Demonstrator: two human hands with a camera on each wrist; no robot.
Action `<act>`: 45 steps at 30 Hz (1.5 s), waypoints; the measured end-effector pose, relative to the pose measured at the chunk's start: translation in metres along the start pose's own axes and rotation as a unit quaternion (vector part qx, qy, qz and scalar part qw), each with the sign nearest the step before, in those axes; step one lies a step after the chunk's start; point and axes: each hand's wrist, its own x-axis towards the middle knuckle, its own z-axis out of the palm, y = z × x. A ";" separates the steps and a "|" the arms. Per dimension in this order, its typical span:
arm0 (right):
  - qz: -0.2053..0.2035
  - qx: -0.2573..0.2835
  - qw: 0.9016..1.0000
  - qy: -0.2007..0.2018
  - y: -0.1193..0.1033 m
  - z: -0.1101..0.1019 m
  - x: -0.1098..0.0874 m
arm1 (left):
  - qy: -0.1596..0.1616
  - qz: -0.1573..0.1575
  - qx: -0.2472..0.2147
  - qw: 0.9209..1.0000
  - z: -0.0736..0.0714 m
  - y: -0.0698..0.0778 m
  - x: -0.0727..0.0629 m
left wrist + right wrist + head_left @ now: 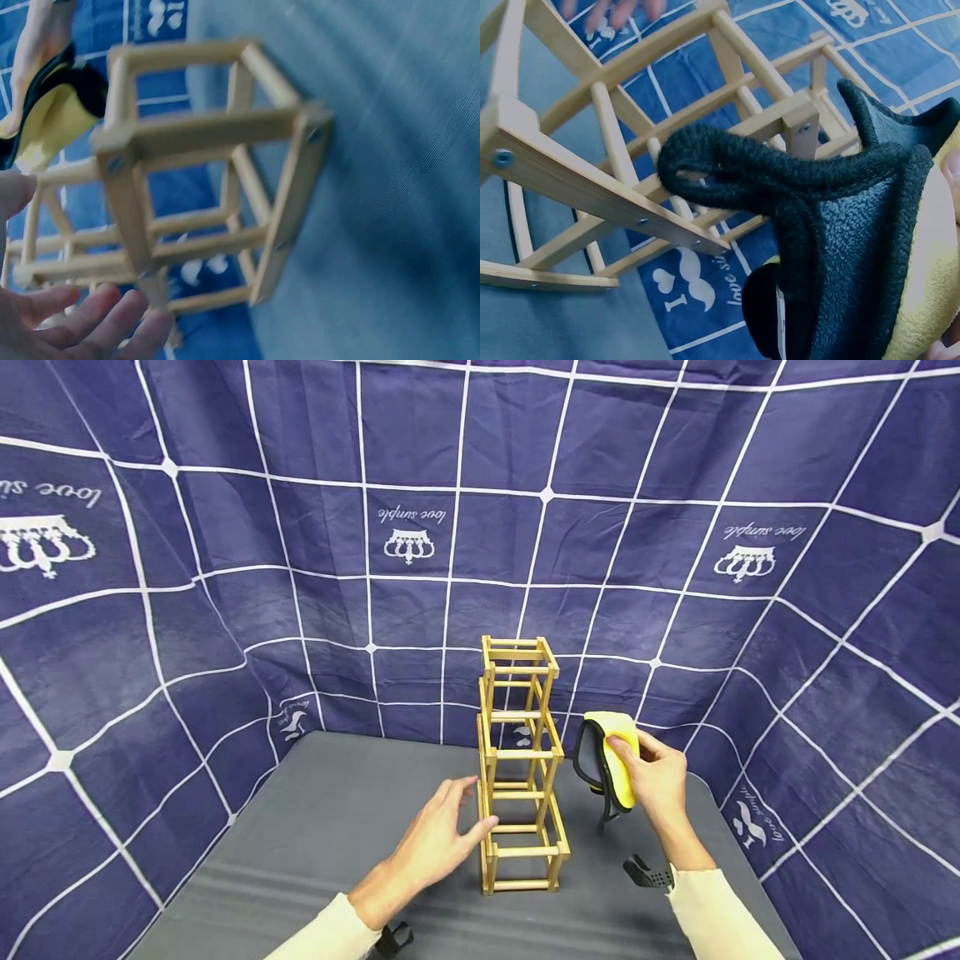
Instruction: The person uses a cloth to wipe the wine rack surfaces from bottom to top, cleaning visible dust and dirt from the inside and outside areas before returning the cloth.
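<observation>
A stepped rack of light wooden bars (522, 852) stands upright between my hands. My left hand (438, 843) is at its left side, thumb and fingers spread apart and fingertips right by the bars. In the left wrist view, the fingers (97, 319) overlap the lower part of the frame. To the right of the rack, my right hand (662, 777) pinches a yellow and dark grey cleaning cloth (621, 768) between thumb and fingers. The cloth is folded over, its black edging and hanging loop (705, 169) showing in the right wrist view.
The rack stands on a grey covered surface (360, 793). Dark blue fabric (420, 618) with white grid lines hangs behind and at both sides. Black straps (647, 872) are at both wrists.
</observation>
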 end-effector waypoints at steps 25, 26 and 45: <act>0.033 0.012 0.999 -0.024 0.020 -0.024 -0.057 | -0.025 0.101 -0.044 0.994 -0.002 -0.032 -0.026; 0.034 0.010 0.999 -0.026 0.021 -0.025 -0.059 | -0.031 0.096 -0.050 0.994 -0.005 -0.035 -0.026; 0.010 0.007 0.998 -0.069 0.033 -0.028 -0.078 | -0.038 0.021 -0.042 0.998 -0.031 -0.085 0.010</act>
